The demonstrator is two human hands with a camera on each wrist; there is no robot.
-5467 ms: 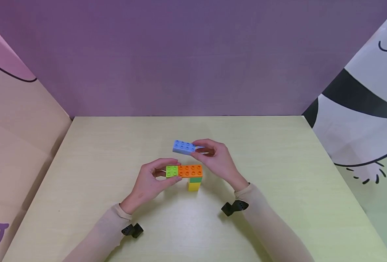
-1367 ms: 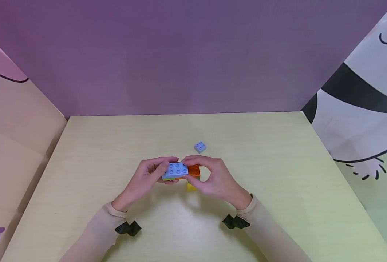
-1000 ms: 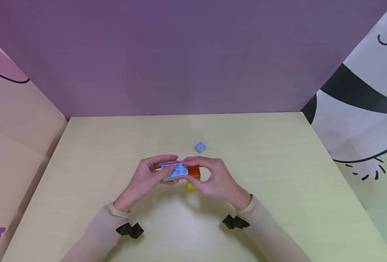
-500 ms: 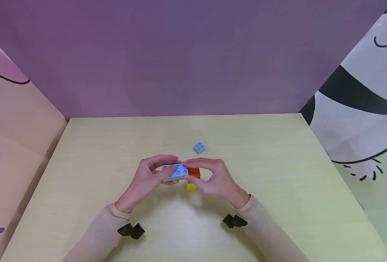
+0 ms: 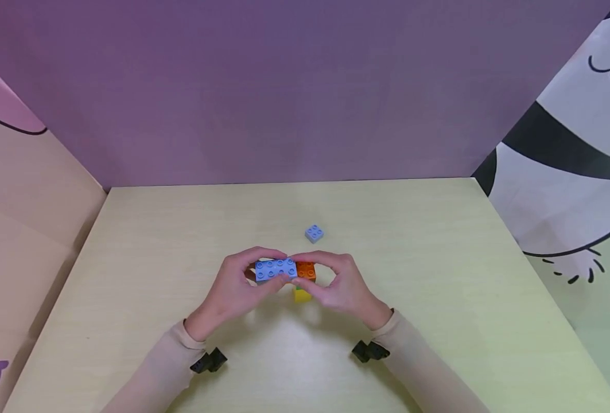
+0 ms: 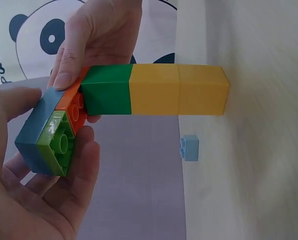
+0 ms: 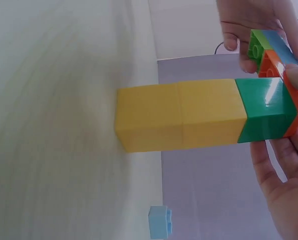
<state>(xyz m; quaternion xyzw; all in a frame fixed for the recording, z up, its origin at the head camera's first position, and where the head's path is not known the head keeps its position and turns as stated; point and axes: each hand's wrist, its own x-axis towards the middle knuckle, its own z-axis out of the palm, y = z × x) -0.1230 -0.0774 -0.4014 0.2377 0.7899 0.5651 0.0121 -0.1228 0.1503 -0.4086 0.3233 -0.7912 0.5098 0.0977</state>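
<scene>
A blue eight-stud brick (image 5: 275, 269) sits on top of a lime brick (image 6: 59, 142) and the left part of an orange brick (image 5: 306, 269). Below the orange brick's right end, a green brick (image 6: 109, 90) and two yellow bricks (image 6: 178, 90) form an upright column on the table. My left hand (image 5: 234, 287) holds the blue brick's left part between thumb and fingers; from the left wrist view, its fingers curl near the lime brick. With thumb and index finger, my right hand (image 5: 346, 284) pinches the orange brick beside the blue brick's right end.
A small light-blue four-stud brick (image 5: 314, 233) lies on the table (image 5: 413, 241) behind the hands. A purple wall (image 5: 294, 92) rises at the table's far edge, with printed panels on the left and right sides. Each wrist wears a black camera.
The blue brick went from my right hand onto the lime and orange bricks. The small light-blue brick now lies on the table. Lately my left thumb slid off the blue brick's top to its front side.
</scene>
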